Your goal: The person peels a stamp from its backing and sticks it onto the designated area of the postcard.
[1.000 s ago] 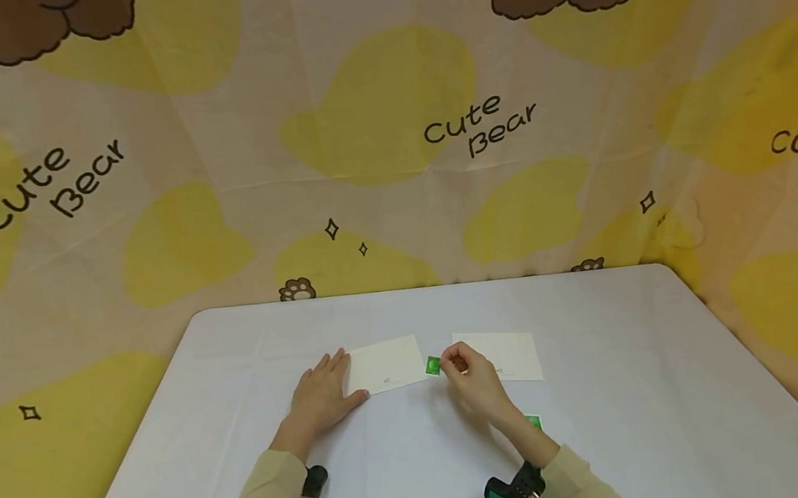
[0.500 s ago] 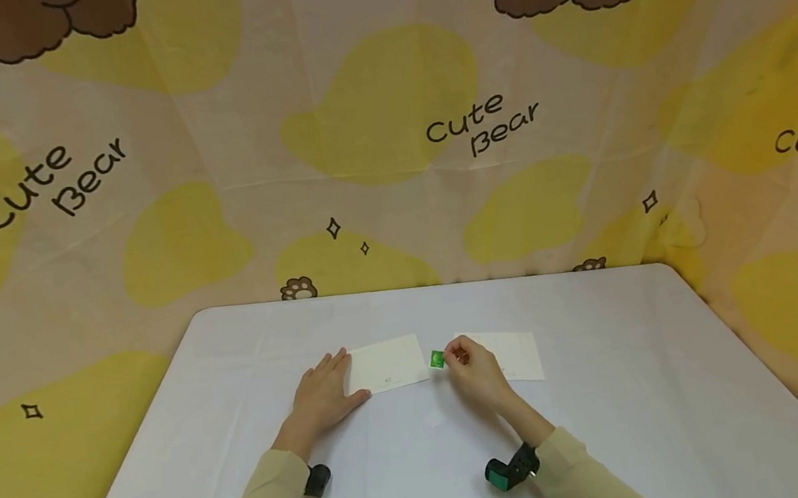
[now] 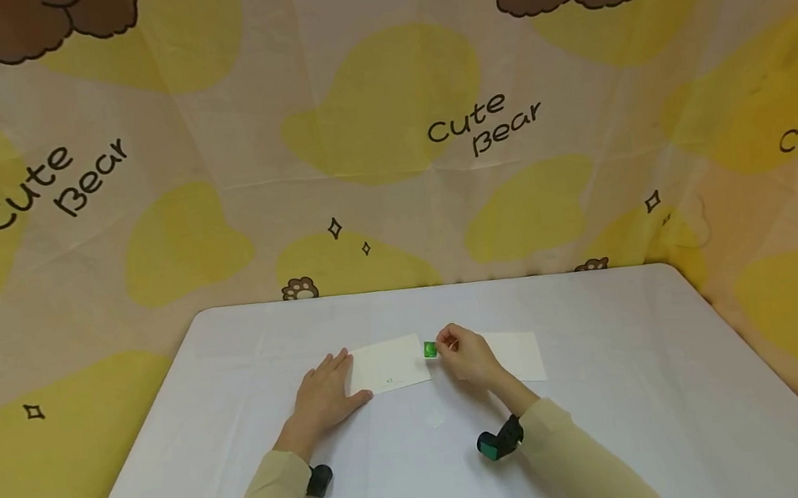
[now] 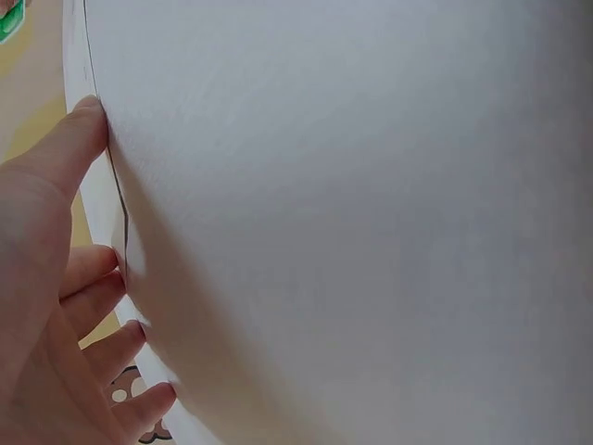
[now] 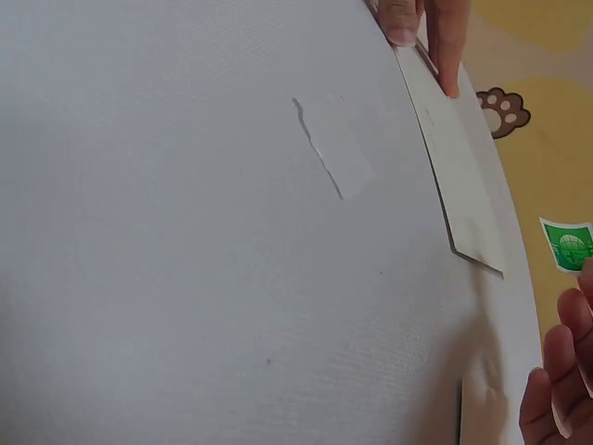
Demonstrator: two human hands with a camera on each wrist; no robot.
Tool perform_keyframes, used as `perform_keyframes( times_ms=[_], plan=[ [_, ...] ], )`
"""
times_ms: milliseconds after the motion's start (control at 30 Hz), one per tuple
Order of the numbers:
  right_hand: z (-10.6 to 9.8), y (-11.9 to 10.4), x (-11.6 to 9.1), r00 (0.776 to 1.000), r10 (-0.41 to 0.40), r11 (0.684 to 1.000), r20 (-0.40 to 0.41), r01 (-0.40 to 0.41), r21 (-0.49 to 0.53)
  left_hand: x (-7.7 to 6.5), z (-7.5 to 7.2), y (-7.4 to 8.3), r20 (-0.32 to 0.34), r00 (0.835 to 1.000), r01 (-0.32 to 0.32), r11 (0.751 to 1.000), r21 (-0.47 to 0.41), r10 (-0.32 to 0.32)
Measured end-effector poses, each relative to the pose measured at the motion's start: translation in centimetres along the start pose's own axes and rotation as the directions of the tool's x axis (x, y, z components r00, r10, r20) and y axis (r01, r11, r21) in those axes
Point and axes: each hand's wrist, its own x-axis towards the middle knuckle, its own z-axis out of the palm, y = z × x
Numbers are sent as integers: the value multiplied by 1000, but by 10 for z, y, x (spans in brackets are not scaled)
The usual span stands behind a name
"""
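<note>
My right hand (image 3: 468, 358), pinching the green sticker (image 3: 430, 349), has edged closer to the white card (image 3: 387, 364), apparently aligning; left hand (image 3: 321, 392), fingers spread, touches its edge.

We see a white table (image 3: 640, 411) with rounded far corners and faint creases across its top. Directly on it, toward the far side, we find a cream left card (image 3: 387, 365), tiny print near its lower edge, and a right card (image 3: 527, 356), partly hidden, a gap between them. Nearer us lies a thin, pale scrap (image 5: 338, 148), apart from both cards.
</note>
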Motion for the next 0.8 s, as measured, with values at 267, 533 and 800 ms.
perform_keyframes(
  times_ms=[267,533,800],
  plan=[
    [3,-4,15,998,-43,999,50,43,-4,1,0,0,17,1000,10,1000,2,-11],
    [13,-6,26,999,-36,999,41,38,-30,3,0,1,7,1000,19,1000,-6,-19],
    [23,-4,30,1000,-5,1000,-4,4,-2,0,2,0,1,1000,23,1000,-13,-23]
  ],
)
